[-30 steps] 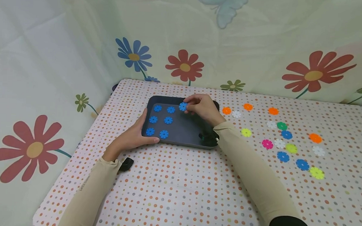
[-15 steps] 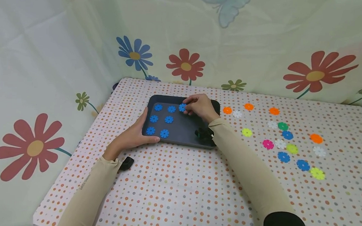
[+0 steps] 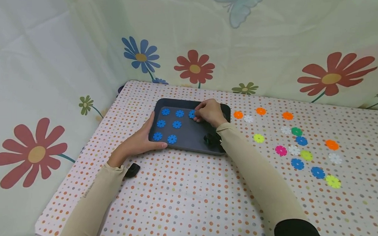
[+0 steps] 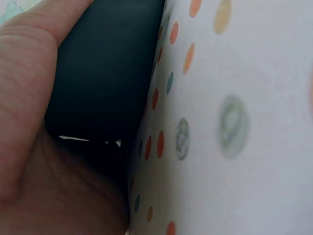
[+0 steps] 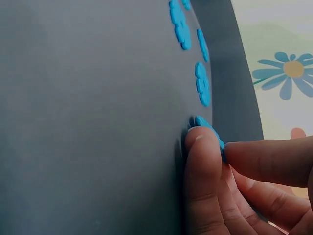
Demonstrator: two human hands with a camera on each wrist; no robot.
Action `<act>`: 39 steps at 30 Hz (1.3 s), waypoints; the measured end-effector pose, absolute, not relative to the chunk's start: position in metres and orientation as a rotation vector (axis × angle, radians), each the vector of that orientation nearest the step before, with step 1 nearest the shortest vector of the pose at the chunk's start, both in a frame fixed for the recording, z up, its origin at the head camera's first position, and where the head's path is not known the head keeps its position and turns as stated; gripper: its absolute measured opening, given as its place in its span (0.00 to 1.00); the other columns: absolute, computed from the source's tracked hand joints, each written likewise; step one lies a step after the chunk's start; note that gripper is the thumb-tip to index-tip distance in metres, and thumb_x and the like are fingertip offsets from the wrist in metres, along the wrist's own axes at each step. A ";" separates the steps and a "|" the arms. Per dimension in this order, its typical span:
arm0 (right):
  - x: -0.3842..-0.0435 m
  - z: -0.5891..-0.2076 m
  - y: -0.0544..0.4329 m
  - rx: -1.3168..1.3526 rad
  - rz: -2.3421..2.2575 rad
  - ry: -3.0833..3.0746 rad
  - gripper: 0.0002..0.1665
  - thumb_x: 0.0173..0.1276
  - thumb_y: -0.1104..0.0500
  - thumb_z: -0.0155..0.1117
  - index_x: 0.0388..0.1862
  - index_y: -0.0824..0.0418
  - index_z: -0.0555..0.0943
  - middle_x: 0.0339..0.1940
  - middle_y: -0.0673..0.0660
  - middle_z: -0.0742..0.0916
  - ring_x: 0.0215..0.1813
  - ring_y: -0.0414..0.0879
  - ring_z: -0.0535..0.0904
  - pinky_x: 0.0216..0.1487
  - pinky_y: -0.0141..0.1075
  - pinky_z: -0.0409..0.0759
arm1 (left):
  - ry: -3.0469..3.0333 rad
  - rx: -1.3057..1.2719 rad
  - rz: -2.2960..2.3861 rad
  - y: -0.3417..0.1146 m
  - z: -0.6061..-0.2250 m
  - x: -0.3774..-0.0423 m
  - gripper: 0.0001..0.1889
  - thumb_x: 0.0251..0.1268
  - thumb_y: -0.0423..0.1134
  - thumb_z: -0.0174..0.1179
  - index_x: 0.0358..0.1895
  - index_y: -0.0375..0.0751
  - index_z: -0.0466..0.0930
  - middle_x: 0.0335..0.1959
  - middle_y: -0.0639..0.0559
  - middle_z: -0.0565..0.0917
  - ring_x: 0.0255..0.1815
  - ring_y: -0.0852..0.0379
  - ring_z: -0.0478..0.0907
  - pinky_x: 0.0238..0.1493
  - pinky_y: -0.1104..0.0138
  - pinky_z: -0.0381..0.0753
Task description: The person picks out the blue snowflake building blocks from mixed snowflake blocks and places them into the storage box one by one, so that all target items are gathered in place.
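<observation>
A dark grey tray (image 3: 195, 143) lies on the dotted table. My left hand (image 3: 138, 138) is spread at its near left corner, the straight fingers along the left side and the thumb on the front rim. In the left wrist view the palm lies against the dark tray wall (image 4: 105, 73). My right hand (image 3: 210, 112) pinches a blue notched plastic disc (image 3: 191, 114) between thumb and finger, at the far end of the tray. In the right wrist view that disc (image 5: 211, 128) is tilted, its edge close over the tray floor. Several blue discs (image 3: 177, 124) lie flat in rows in the tray's left part.
Right of the tray, loose discs are scattered on the table, among them an orange disc (image 3: 332, 144), a pink disc (image 3: 281, 150), a green disc (image 3: 296, 131) and a blue disc (image 3: 318, 172). A flower-printed cloth (image 3: 267, 58) hangs behind the table.
My right hand has lowered the pinched blue disc toward the tray floor, in line with the far row, and its wrist has shifted slightly left. The left hand stays at the tray corner.
</observation>
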State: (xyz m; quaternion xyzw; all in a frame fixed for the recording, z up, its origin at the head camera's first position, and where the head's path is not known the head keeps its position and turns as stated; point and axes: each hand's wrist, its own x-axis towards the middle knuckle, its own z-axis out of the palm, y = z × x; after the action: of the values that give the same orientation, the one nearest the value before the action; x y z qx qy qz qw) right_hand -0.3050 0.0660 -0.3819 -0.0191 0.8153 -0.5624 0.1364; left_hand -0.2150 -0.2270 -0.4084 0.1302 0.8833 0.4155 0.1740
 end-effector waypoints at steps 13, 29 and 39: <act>-0.307 -0.386 0.062 -0.072 -1.545 2.468 0.06 0.73 0.71 0.68 0.40 0.76 0.88 0.27 0.64 0.89 0.20 0.42 0.84 0.28 0.34 0.86 | 2.511 0.360 1.158 -0.227 -0.406 -0.213 0.72 0.62 0.66 0.74 0.87 0.60 0.19 0.89 0.53 0.28 0.88 0.45 0.32 0.81 0.38 0.47; -0.305 -0.386 0.062 -0.121 -1.500 2.551 0.07 0.73 0.71 0.66 0.40 0.75 0.90 0.27 0.64 0.90 0.23 0.44 0.87 0.30 0.34 0.86 | 2.510 0.344 1.161 -0.228 -0.406 -0.213 0.72 0.61 0.67 0.74 0.87 0.59 0.19 0.89 0.53 0.28 0.88 0.45 0.31 0.81 0.38 0.47; -0.304 -0.384 0.064 -0.124 -1.541 2.507 0.07 0.73 0.72 0.66 0.42 0.76 0.89 0.30 0.66 0.91 0.25 0.44 0.89 0.33 0.35 0.87 | 2.509 0.354 1.153 -0.228 -0.405 -0.214 0.72 0.61 0.67 0.74 0.87 0.61 0.18 0.89 0.53 0.28 0.88 0.46 0.31 0.81 0.38 0.47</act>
State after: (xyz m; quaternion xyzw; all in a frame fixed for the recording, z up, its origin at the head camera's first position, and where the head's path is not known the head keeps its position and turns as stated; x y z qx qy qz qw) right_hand -0.3036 0.0637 -0.3839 -0.0420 0.8471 -0.5207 0.0980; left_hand -0.2135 -0.2275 -0.4047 0.1251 0.8869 0.4075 0.1781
